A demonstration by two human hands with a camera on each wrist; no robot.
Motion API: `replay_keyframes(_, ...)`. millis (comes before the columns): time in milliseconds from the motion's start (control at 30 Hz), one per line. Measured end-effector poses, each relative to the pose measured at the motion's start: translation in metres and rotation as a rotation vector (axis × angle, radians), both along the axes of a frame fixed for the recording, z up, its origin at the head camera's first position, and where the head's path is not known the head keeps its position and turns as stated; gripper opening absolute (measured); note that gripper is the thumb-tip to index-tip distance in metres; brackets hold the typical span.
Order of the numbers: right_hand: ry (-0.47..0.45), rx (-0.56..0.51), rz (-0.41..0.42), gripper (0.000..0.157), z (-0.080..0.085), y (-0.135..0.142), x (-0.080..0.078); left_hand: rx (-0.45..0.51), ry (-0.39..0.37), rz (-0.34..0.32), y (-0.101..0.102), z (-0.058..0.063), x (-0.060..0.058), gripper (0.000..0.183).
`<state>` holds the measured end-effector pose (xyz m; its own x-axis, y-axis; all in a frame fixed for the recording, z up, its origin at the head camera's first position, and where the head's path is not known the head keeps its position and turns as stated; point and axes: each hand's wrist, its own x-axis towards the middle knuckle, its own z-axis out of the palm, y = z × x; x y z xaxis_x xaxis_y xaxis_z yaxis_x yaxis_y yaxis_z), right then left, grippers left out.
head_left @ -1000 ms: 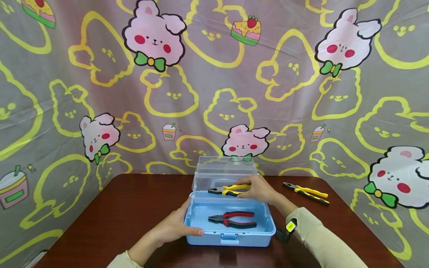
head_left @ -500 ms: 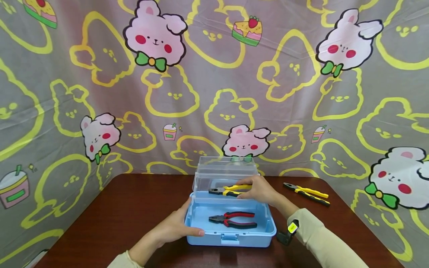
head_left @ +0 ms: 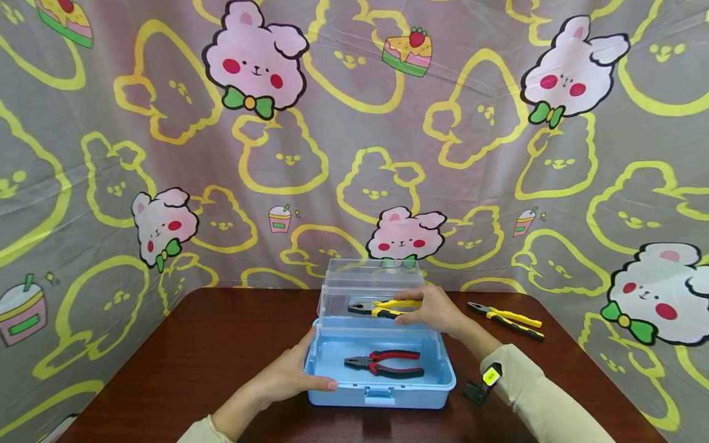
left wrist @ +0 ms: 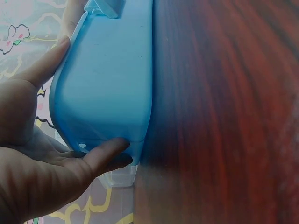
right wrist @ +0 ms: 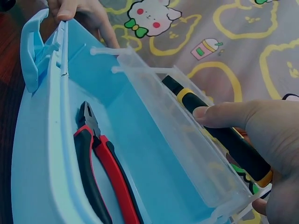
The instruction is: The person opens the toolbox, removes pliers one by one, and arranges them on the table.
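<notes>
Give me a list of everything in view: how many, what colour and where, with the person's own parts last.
Box: 1, light blue, on the table.
Latch: 1, light blue, box front.
Lid: 1, clear, raised at the back.
Tray: 1, clear, before the lid.
Red pliers: 1, red and black, inside the box.
Held pliers: 1, yellow and black, in the right hand.
Loose pliers: 1, yellow and black, table's right.
Table: 1, red-brown, under the box.
Cloth: 1, greyish, patterned, behind.
Wrist device: 1, black and yellow, right wrist.
Sleeves: 2, cream, one each arm.
Left hand: 1, on the box's left.
Right hand: 1, by the tray.
</notes>
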<state>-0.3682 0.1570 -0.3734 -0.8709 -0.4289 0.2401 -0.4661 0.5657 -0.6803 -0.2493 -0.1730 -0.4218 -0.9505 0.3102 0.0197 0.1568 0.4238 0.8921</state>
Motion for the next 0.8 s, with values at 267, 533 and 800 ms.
replay_keyframes(267, 0.002, -0.001, -0.029, 0.049, 0.003, 0.009, 0.004, 0.005, 0.0, -0.007, -0.001, 0.0, 0.001, 0.125)
replay_keyframes(533, 0.039, -0.001, -0.047, 0.051, 0.003, 0.024, 0.006, -0.017, 0.011, 0.006, -0.002, 0.0, 0.002, 0.127)
replay_keyframes(800, 0.052, -0.022, -0.043, 0.05, 0.001, 0.043, 0.006, -0.014, 0.011, 0.0, -0.001, 0.0, 0.001, 0.126)
